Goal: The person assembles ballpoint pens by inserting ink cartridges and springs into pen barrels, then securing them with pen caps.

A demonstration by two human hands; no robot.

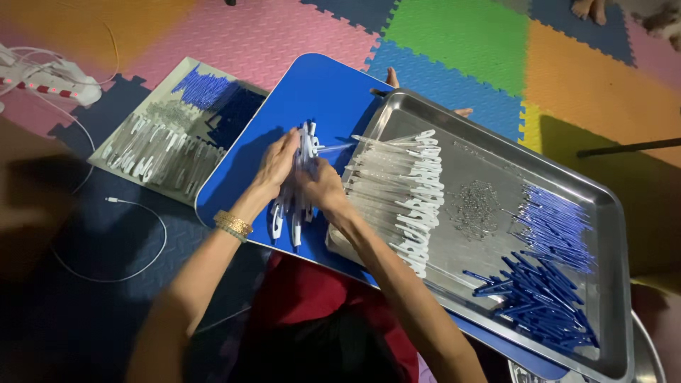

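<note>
Though the fingers hide its middle, the bundle of pens shows white clipped caps below and clear tips above, held upright over the blue board. The left hand and right hand both clasp it. Just beside lies a steel tray, its near corner cut off, holding white pen barrels, tiny springs and blue refills.

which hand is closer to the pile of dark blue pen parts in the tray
Right. The right hand is at the metal tray's left edge, across the tray from the dark blue pile; the left hand is farther left over the blue board.
</note>
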